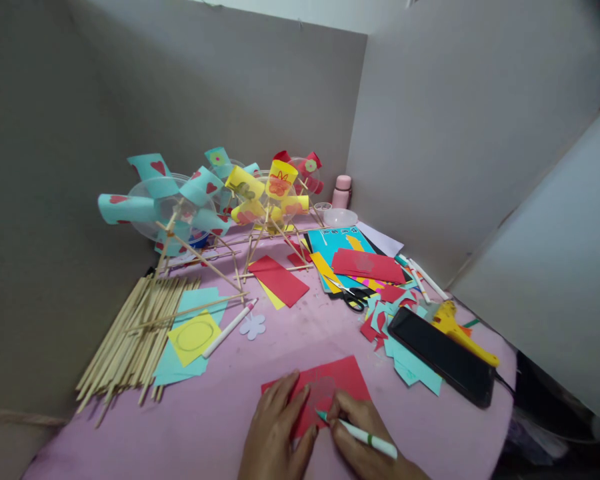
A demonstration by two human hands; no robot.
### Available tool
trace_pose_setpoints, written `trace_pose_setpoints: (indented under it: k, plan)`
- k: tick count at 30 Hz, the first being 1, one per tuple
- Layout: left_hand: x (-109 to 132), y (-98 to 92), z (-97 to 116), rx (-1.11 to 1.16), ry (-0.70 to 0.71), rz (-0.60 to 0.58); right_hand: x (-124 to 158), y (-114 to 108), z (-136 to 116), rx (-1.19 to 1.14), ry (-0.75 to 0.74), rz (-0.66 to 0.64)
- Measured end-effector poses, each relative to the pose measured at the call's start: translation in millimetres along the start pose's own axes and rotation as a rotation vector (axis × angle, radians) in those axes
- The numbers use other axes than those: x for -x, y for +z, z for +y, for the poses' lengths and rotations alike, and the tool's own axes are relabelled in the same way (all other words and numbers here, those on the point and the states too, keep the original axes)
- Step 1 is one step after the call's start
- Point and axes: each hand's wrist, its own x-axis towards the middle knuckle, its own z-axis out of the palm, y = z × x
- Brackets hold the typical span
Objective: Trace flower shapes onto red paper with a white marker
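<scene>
A red paper sheet [347, 379] lies on the pink table near the front edge. My left hand [275, 430] rests flat on its left part, fingers stretched out and pressing it down. My right hand [363, 433] is closed round a white pen [367, 437] with a green tip, and the tip touches the red sheet. A small round, see-through template [323, 387] seems to lie on the sheet just above the pen tip.
A heap of wooden sticks [125, 337] lies at the left beside cyan and yellow paper [193, 337] and a marker [230, 328]. Paper windmills [180, 203] stand at the back. Scissors [353, 297], coloured sheets, a black phone [443, 355] and a yellow glue gun [457, 330] are at the right.
</scene>
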Motion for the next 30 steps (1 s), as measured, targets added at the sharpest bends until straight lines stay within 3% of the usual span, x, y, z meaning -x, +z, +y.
trace_pose_setpoints:
  k: [21, 30]
  plan:
    - [2, 2.2, -3, 0.033, -0.022, 0.01, 4, 2, 14, -0.059, -0.027, 0.067]
    - [1, 1.2, -2, 0.032, -0.017, 0.011, 4, 2, 8, -0.042, -0.006, 0.066]
